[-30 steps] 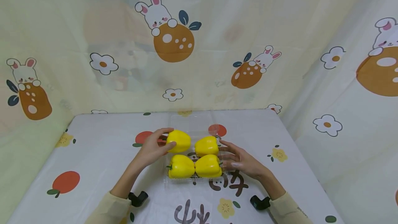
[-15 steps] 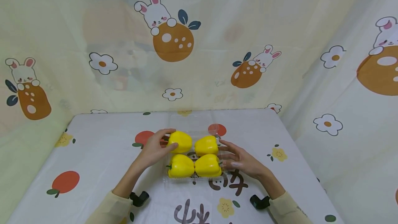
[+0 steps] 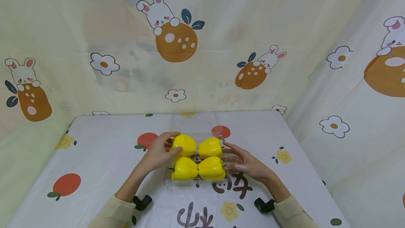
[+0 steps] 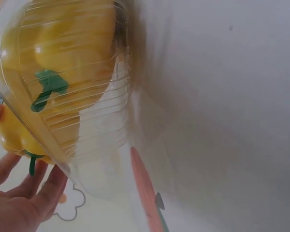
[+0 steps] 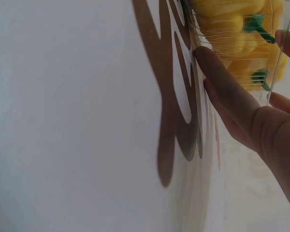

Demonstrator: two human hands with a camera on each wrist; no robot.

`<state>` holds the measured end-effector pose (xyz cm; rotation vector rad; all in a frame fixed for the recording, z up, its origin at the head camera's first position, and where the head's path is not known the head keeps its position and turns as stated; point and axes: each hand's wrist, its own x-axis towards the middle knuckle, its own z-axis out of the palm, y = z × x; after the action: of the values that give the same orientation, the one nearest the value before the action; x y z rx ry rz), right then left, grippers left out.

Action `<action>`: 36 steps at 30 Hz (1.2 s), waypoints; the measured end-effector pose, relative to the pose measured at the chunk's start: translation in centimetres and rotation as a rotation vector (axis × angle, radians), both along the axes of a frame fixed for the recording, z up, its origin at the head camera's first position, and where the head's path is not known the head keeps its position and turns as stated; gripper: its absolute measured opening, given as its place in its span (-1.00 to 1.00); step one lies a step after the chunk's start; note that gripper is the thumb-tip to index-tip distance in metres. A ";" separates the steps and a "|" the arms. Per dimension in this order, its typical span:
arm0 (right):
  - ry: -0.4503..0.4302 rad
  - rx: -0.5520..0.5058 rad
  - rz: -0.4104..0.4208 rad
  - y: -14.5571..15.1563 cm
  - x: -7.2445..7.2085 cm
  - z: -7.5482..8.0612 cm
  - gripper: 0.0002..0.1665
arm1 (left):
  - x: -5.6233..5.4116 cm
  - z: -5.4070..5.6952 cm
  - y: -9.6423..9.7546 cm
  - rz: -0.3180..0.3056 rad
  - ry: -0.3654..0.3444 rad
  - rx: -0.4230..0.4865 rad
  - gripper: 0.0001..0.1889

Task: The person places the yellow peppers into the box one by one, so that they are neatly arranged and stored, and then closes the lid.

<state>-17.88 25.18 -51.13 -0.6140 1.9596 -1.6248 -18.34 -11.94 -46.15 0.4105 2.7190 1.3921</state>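
Note:
In the head view my left hand (image 3: 159, 152) holds a yellow bell pepper (image 3: 185, 145) between thumb and fingers, at the back left of a clear plastic clamshell box (image 3: 197, 182). Another pepper (image 3: 210, 147) sits at the back right, and two more, left (image 3: 185, 168) and right (image 3: 212, 168), lie along the front. The held pepper (image 4: 19, 130) shows past the box rim in the left wrist view, its green stem towards my fingers. My right hand (image 3: 245, 163) rests its spread, fairly straight fingers against the right side of the box, close to the table in the right wrist view.
The open transparent lid (image 3: 194, 122) lies back behind the box, hard to see against the cloth. A white printed tablecloth (image 3: 104, 171) covers the table. Patterned curtains (image 3: 215, 73) hang close at the back and both sides. Dark devices sit at the left wrist (image 3: 142, 202) and right wrist (image 3: 264, 205).
My left hand has moved slightly right and towards me with the pepper, which now sits nearer the front-left pepper. My right hand has stayed at the box's side.

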 end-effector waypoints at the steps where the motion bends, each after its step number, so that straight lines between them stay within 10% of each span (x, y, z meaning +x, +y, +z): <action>1: 0.000 -0.003 0.001 0.0 0.0 0.0 0.03 | 0.0 0.0 0.0 -0.001 0.002 -0.003 -0.40; 36: -0.009 0.001 -0.004 -0.1 0.0 0.1 0.05 | 0.0 -0.1 1.0 0.017 0.059 -0.123 -0.42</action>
<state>-17.83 25.09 -51.07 -0.6015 1.9560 -1.6257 -18.36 -10.89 -46.26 0.4271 2.8425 1.2268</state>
